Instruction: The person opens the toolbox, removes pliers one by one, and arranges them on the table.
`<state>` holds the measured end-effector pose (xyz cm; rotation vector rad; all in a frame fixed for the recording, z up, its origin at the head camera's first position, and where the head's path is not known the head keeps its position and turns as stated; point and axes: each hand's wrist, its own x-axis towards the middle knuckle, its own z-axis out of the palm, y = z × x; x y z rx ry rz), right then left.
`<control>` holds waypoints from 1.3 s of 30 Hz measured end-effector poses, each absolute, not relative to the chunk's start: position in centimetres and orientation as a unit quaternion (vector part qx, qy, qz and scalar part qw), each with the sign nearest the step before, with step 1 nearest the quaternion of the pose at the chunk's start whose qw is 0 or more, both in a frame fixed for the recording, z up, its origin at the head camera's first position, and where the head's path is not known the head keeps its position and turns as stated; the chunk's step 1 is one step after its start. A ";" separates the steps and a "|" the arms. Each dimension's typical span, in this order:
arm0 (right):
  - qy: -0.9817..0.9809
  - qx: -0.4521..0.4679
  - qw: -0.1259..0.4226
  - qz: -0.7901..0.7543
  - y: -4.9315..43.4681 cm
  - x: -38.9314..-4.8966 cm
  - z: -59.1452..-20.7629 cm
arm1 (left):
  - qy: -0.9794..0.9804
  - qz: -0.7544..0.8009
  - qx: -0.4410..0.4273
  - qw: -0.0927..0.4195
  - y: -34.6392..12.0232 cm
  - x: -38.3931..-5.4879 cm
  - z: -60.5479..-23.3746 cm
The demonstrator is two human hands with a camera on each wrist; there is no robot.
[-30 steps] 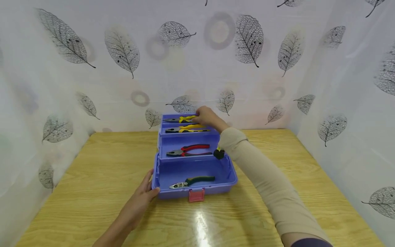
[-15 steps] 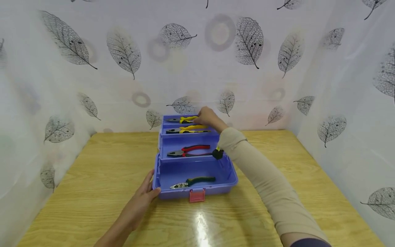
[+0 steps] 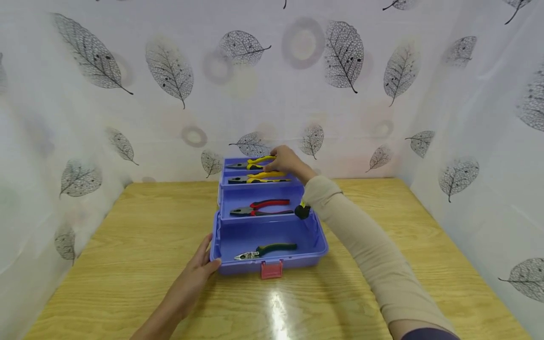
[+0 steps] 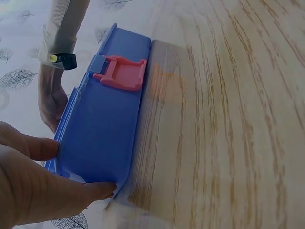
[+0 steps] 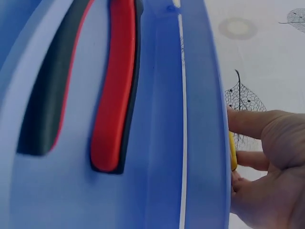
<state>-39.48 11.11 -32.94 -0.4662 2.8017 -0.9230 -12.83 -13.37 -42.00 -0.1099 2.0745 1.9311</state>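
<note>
A blue-purple toolbox (image 3: 267,267) stands with its stepped trays spread. My left hand (image 3: 196,274) grips its front left corner, thumb on the rim and fingers along the side. At the rearmost tray, my right hand (image 3: 287,161) pinches the handles of yellow-and-black long-nose pliers (image 3: 244,165); in the right wrist view the tray wall hides most of them, leaving a bit of yellow handle (image 5: 232,150). A second pair of yellow-handled pliers (image 3: 259,178) lies just in front of that hand. Red-and-black pliers (image 3: 257,208) occupy the middle tray.
Green-handled pliers (image 3: 265,250) lie in the toolbox's bottom. A pink latch (image 3: 271,269) is on its front. The box sits on a wooden table (image 3: 161,212), with leaf-patterned cloth (image 3: 263,104) behind and at both sides. A black device (image 3: 302,210) is strapped at my right wrist.
The yellow handle in my right hand has risen slightly within the rear tray, its hand shifting very little. My left hand keeps its hold on the toolbox corner.
</note>
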 end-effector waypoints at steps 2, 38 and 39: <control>0.933 -0.164 0.079 -0.312 11.2 -39.5 -33.0 | 0.724 0.671 -0.039 0.152 -13.4 -12.8 -42.0; 0.931 -0.282 0.099 -0.208 10.9 -39.7 -34.0 | 0.723 0.674 -0.029 0.147 -13.4 -12.5 -42.1; 0.931 -0.283 0.100 -0.208 10.8 -39.7 -34.1 | 0.724 0.674 -0.029 0.147 -13.4 -12.5 -42.1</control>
